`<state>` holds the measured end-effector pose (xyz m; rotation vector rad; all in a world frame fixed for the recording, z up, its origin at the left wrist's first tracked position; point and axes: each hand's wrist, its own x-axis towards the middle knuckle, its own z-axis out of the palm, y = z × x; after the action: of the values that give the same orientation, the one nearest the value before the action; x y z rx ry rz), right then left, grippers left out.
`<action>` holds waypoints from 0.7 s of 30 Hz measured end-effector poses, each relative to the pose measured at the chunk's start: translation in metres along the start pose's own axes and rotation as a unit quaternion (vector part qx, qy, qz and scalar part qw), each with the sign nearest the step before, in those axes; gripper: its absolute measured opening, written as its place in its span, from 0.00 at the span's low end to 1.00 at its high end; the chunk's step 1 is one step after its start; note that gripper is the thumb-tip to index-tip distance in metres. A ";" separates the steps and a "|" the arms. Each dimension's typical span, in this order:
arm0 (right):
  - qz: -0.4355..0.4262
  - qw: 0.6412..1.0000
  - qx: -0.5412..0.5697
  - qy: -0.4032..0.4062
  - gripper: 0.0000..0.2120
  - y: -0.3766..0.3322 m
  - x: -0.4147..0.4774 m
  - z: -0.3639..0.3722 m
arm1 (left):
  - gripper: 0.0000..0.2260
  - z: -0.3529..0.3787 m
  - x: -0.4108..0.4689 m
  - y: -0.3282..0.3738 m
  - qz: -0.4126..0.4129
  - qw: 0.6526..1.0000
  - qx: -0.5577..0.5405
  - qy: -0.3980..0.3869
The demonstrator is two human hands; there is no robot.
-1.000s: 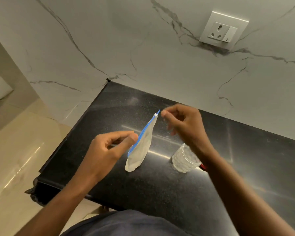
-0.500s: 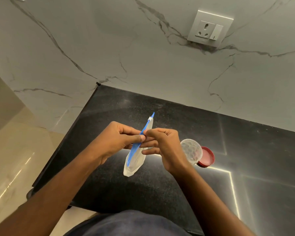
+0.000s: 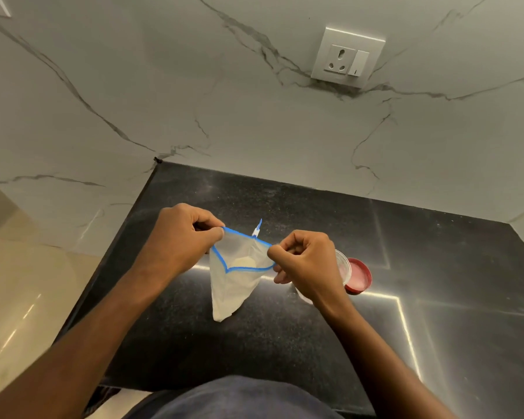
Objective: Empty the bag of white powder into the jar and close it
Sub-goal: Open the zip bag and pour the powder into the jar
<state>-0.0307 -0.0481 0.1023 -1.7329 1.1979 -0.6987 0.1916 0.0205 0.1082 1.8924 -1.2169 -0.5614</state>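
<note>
The bag (image 3: pixel 233 285) hangs above the black counter (image 3: pixel 436 297), its blue-edged mouth pulled wide between the two hands. The left hand (image 3: pixel 176 237) has its grip pinched shut on the far-left edge of the mouth, and the right hand (image 3: pixel 303 264) has its grip pinched shut on the opposite edge. Pulling the two sides apart this way keeps the opening spread so the powder (image 3: pixel 244 263), a pale heap low inside, can pour out cleanly. The small slider tab (image 3: pixel 257 229) stands up at the far rim, out of the way of the opening.

The jar (image 3: pixel 344 266) sits on the counter just behind the right hand, mostly hidden by it, so it probably stands open, though its mouth cannot be seen clearly. The red lid (image 3: pixel 359 276) lies beside it, touching or nearly so, set aside until the pouring is done.
</note>
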 end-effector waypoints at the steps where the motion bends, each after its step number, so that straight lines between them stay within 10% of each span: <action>1: -0.008 1.000 -0.024 0.005 0.06 -0.001 -0.001 0.000 | 0.07 0.000 0.002 0.000 0.004 1.000 0.008 0.007; 14: -0.043 0.998 -0.015 0.031 0.06 -0.005 -0.012 0.000 | 0.09 -0.001 -0.020 0.041 0.113 0.987 0.114 -0.010; 21: -0.088 0.996 0.000 -0.005 0.05 -0.004 -0.017 0.010 | 0.24 0.028 -0.004 0.071 0.026 0.960 0.256 -0.108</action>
<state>-0.0269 -0.0282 0.1022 -1.8553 1.0447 -0.7930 0.1309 -0.0020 0.1496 2.2579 -1.6723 -0.4627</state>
